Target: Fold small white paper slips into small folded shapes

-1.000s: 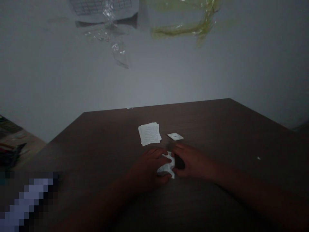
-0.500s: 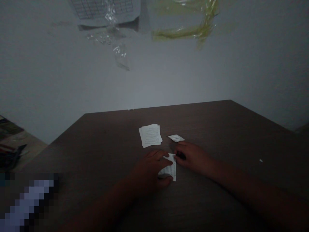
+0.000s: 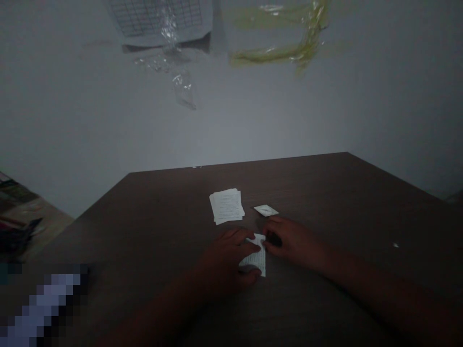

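Where the table's far left corner drops away at the left edge of the frame, a jumble of dark and reddish items (image 3: 18,217) lies on a lower surface, too dim to identify. Below it, a pixelated blue-and-white blur (image 3: 47,303) fills the lower left corner. A dark brown wood-grain table (image 3: 144,217) spreads across the lower middle of the view, below a pale grey wall (image 3: 289,106). High on that wall, at upper left of centre, hang a white sheet printed with a grid (image 3: 155,19) and a crumpled clear plastic film (image 3: 184,89).

The left hand (image 3: 226,258) reaches in from the bottom of the frame, its forearm angled up and to the right. Its fingers lie over a narrow white printed paper slip (image 3: 257,255) and its thumb sits near the lower end, gripping the slip flat on the table. Above that hand rests a loose stack of white printed paper (image 3: 226,206), apart from it.

Just right of the stack lies a small white diamond-shaped paper piece (image 3: 265,210). The right hand (image 3: 289,238) stretches in from the lower right, fingers curled, their tips at the slip's right edge; whether they grip it, I cannot tell. Upper right of centre, a yellow-green tape smear (image 3: 282,48) marks the wall. A tiny white speck (image 3: 395,245) sits far right on the table.
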{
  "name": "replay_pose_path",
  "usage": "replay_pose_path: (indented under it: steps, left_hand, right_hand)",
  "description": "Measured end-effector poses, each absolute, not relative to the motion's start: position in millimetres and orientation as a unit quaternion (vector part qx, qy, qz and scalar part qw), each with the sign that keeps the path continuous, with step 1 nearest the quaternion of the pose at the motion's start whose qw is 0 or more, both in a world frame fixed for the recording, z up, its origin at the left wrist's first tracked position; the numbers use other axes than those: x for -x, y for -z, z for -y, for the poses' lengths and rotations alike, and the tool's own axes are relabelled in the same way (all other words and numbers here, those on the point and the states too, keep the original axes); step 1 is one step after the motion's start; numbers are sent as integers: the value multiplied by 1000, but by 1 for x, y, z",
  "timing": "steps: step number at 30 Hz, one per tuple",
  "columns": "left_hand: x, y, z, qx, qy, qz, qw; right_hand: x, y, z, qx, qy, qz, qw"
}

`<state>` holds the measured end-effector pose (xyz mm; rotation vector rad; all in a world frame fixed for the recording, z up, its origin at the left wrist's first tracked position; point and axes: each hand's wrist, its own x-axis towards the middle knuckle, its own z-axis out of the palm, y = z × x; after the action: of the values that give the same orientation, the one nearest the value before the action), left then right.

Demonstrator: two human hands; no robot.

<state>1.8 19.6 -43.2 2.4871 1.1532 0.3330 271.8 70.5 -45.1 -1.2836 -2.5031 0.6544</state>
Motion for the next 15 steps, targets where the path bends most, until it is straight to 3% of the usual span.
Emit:
replay_pose_path:
  steps: [15]
  left_hand:
    - [-2,52,-18,-877,-133,-417,200]
  right_hand:
    - [-273,59,-73,431,-219,864,141]
